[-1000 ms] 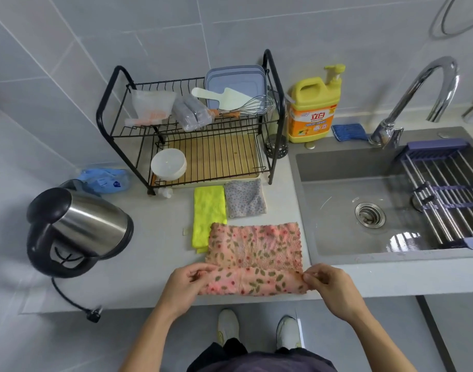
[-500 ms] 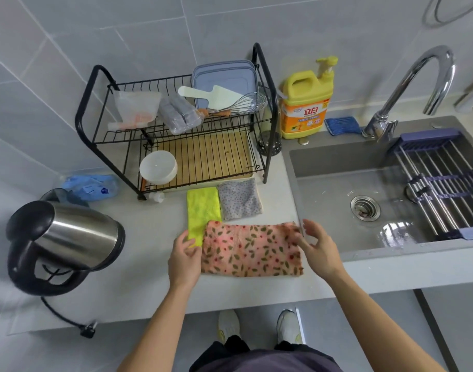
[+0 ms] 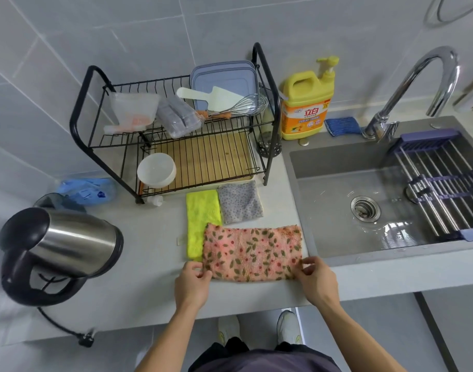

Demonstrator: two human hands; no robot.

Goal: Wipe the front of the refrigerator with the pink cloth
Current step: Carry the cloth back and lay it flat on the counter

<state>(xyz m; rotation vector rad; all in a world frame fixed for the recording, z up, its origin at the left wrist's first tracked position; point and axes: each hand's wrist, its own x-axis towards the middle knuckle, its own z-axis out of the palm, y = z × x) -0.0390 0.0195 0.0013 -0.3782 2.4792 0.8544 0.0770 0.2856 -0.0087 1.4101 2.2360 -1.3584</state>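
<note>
bright, even, kinda flat light, soft shadow under the kettle (image 3: 77, 237), white glare streaks on its steel and the faucet (image 3: 428, 68), wet glint in the sink (image 3: 332, 224), pink cloth (image 3: 252, 253) crisp mid-frame, wall tiles (image 3: 69, 36) bowing fisheye-style near edges

A cloth (image 3: 252, 253) is laid at the counter's (image 3: 149, 237) front edge, left of the sink (image 3: 332, 210); a rack (image 3: 203, 157) is set behind, a kettle (image 3: 69, 245) far left.

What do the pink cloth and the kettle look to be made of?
The pink cloth looks like soft fleece or microfibre: a matte, fuzzy nap, a wavy edge and printed leaves. The kettle body looks like brushed stainless steel, going by its streaked bright reflections. Its black lid, handle and base are probably moulded plastic.
</note>
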